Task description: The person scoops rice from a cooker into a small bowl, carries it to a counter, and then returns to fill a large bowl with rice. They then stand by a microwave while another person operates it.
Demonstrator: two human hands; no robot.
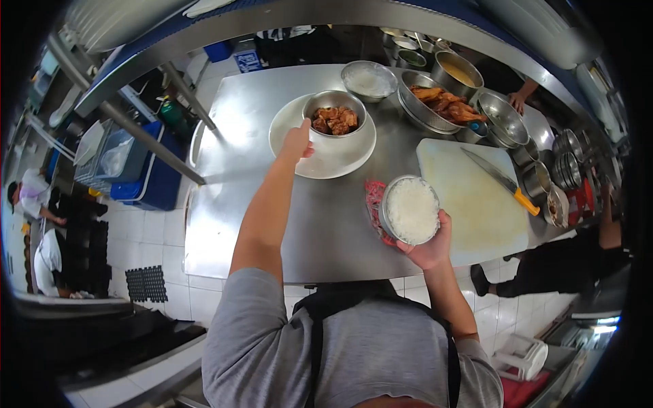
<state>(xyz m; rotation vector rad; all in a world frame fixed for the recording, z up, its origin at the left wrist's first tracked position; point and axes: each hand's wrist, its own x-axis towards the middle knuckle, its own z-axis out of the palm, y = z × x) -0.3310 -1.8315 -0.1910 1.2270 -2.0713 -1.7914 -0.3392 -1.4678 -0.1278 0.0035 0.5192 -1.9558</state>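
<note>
On a large white plate [286, 146] sits a metal bowl [350, 102] with browned meat pieces [335, 121] in it. My left hand [297, 144] is at this bowl's near-left rim, thumb against the edge and fingers curled. A second metal bowl [386, 221], filled with white rice [413, 209], rests in my right hand [431, 246], which grips its lower right side. The rice bowl is tilted toward me, above the steel table. Partly hidden behind it lies a red-and-clear plastic wrapper [374, 197].
A white cutting board [469, 224] with an orange-handled knife [500, 177] lies to the right. Roasted poultry [445, 103] fills a perforated pan behind it. A whitish-filled bowl [369, 80] stands at the back. Another person's hand [520, 98] is at the far right. A shelf [272, 20] hangs overhead.
</note>
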